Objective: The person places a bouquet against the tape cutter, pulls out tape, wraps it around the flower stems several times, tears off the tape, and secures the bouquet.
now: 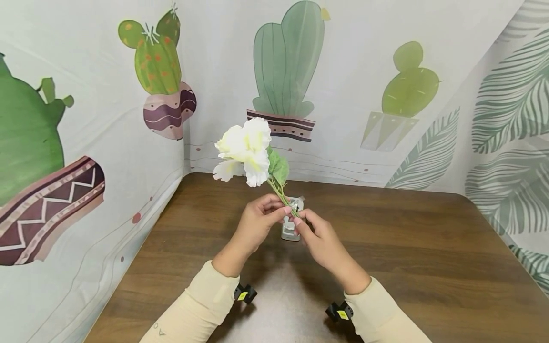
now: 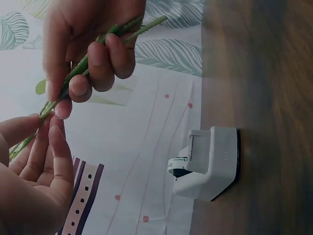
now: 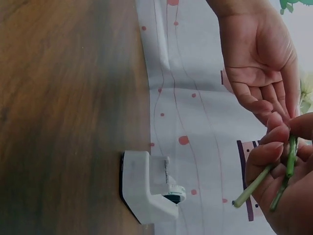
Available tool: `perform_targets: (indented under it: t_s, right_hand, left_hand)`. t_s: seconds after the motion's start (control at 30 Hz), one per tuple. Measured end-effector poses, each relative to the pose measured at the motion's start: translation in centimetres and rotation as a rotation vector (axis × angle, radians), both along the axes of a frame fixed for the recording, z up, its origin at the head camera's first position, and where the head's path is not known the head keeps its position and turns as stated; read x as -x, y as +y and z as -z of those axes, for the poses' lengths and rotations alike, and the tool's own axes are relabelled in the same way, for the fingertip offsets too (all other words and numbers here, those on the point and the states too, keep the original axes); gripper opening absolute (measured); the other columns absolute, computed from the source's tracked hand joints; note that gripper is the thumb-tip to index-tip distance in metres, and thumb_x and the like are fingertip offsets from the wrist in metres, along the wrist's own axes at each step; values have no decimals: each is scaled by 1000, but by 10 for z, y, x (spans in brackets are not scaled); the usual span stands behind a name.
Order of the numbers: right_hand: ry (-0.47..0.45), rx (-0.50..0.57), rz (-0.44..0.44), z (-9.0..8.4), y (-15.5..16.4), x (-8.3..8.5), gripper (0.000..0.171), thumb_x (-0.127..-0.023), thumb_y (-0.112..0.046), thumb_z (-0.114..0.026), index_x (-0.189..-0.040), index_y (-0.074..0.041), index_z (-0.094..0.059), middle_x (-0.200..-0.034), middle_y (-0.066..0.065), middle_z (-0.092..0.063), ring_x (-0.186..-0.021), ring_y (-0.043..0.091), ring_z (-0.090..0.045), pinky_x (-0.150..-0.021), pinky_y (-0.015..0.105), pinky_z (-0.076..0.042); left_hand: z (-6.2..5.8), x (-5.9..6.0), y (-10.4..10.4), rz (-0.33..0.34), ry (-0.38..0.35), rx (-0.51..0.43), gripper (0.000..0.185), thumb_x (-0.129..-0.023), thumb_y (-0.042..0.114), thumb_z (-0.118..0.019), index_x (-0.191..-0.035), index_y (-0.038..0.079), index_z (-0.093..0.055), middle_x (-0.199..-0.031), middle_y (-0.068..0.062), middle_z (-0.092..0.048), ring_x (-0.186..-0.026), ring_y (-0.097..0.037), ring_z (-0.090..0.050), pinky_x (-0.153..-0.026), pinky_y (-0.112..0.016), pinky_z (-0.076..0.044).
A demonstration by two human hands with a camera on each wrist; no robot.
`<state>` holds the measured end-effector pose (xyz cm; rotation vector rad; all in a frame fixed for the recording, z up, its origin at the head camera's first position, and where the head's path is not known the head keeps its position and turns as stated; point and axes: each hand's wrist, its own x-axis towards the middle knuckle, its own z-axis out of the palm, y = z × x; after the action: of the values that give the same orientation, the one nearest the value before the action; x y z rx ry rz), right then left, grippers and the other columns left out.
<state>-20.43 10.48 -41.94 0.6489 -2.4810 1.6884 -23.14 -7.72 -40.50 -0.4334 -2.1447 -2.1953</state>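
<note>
Frilly white artificial flowers (image 1: 244,152) with a green leaf (image 1: 279,166) rise to the upper left in the head view, their green stems (image 2: 78,70) bunched together. My left hand (image 1: 257,224) pinches the stems between thumb and fingers, on the side nearer the blooms. Lower down, my right hand (image 1: 323,240) grips the same stems with curled fingers. Cut stem ends (image 3: 252,187) poke out past the right hand in the right wrist view. Beyond and below both hands, a white tape dispenser (image 2: 217,161) with a roll of tape (image 3: 175,196) stands on the table.
The brown wooden table (image 1: 407,247) extends on both sides of the hands. A white cloth backdrop (image 1: 218,62) printed with cacti and leaves hangs behind and to the left. Black camera mounts (image 1: 246,294) sit under both sleeve cuffs.
</note>
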Motion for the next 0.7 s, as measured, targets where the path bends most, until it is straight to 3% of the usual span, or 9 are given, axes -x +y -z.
perform_targets:
  t_s: [0.17, 0.4, 0.57, 0.7]
  right_hand:
    - [-70, 113, -93, 1, -1, 1, 34, -111, -26, -36, -104, -5, -62, -80, 20, -58, -58, 9, -48, -51, 25, -42]
    - [-156, 229, -190, 3, -2, 2, 49, -112, -31, -29, -115, 7, -59, -76, 7, -56, -55, 8, -44, -48, 31, -35]
    - [-152, 257, -196, 4, -3, 1, 48, -112, -30, -29, -114, 10, -57, -74, 4, -52, -54, 9, -40, -47, 28, -33]
    - [-126, 246, -173, 3, -3, 1, 47, -112, -28, -32, -113, 12, -56, -73, 3, -50, -56, 9, -39, -51, 22, -35]
  left_hand:
    - [-2, -1, -1, 16, 8, -6, 23, -92, 8, -72, -113, -2, -70, -103, -20, -74, -81, -12, -67, -77, -31, -59]
    - [-4, -1, -2, 29, 15, -30, 25, -93, 7, -70, -116, -3, -69, -99, -12, -75, -82, -10, -66, -77, -27, -58]
    - [-4, -1, -2, 28, 10, -56, 26, -93, 6, -70, -117, -4, -69, -98, -10, -75, -81, -8, -68, -80, -37, -60]
    - [-4, -1, -2, 20, 2, -77, 26, -92, 6, -72, -116, -4, -70, -96, -7, -76, -81, -8, -68, -78, -34, -60]
